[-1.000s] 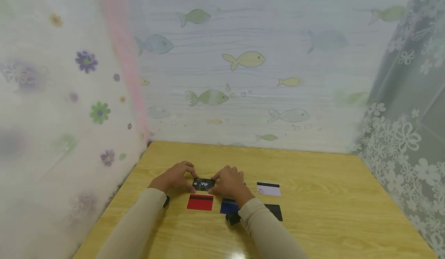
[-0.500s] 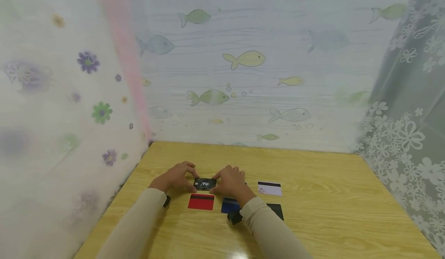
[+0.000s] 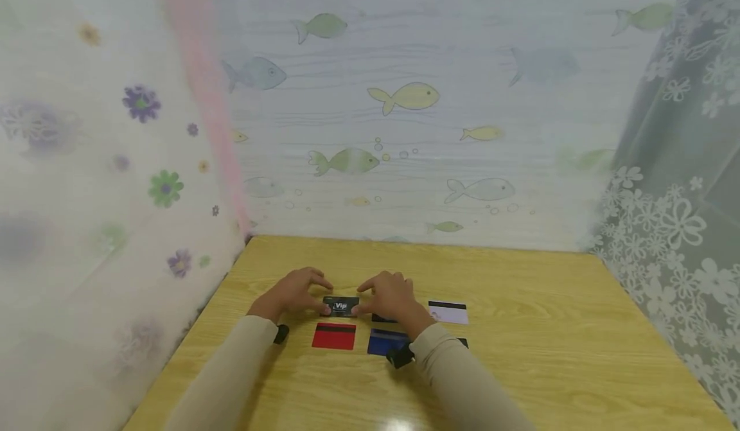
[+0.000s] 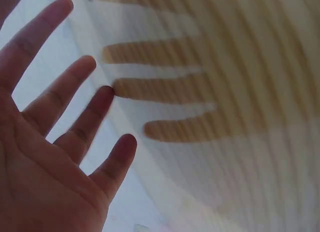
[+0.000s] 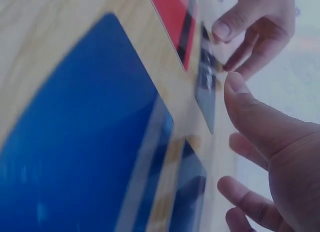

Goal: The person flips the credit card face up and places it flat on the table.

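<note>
A black card printed "Vip" (image 3: 340, 306) lies flat on the table between both hands. My left hand (image 3: 291, 291) is at its left end, thumb overlapping the near corner and index finger extended beyond the far edge. Opposite it, my right hand (image 3: 392, 299) has its thumb at the right end and its index finger pointing left, off the card. Spread fingers of the left hand (image 4: 55, 106) show in the left wrist view. In the right wrist view, the thumb of the right hand (image 5: 285, 147) appears apart from the Vip card (image 5: 206, 84).
Nearer the body lie a red card (image 3: 334, 337) and a blue card (image 3: 381, 342), both striped. A dark card (image 3: 383, 318) is partly behind the right hand. Further right is a white card (image 3: 448, 313); another dark card (image 3: 464, 342) is mostly under the right sleeve.
Index fingers of both hands have come off the far corners of the Vip card and straightened. The right hand has shifted slightly right, uncovering part of the dark card. The Vip card stays in place.
</note>
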Available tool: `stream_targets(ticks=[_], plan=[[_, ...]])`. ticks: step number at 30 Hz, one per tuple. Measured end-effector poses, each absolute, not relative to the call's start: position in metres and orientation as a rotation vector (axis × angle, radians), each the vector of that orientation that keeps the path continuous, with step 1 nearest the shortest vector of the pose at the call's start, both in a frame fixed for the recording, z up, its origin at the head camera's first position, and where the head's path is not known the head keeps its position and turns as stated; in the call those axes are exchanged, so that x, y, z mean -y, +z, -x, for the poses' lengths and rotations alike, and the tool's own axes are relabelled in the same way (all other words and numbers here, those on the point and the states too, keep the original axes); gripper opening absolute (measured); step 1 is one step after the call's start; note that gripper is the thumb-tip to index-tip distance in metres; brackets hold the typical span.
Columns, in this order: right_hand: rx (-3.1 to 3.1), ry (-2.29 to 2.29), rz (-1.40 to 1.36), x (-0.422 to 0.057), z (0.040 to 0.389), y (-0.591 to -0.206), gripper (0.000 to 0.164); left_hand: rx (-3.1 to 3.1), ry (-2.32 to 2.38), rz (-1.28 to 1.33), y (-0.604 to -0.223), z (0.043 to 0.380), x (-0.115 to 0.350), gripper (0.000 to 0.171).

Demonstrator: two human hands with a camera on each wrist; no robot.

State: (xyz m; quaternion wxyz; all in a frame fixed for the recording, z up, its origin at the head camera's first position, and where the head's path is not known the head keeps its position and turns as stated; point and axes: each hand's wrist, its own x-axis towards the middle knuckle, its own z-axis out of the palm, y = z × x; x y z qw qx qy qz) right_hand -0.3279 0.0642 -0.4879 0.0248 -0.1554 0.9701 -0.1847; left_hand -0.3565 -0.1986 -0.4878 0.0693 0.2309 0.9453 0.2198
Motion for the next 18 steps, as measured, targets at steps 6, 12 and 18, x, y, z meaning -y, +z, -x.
stream_targets(ticks=[6, 12, 18], plan=[[-3.022, -0.620, 0.480, -0.085, 0.331, -0.483, 0.053, -2.867, 0.691, -0.702, -0.481, 0.354, 0.180, 0.048], [-3.027, -0.706, 0.483, -0.108, 0.327, -0.478, 0.048, -2.853, 0.839, -0.698, -0.476, 0.347, 0.154, 0.046], [-3.083, -0.762, 0.478, -0.129, 0.319, -0.478, 0.044, -2.880, 0.865, -0.655, -0.474, 0.339, 0.132, 0.045]])
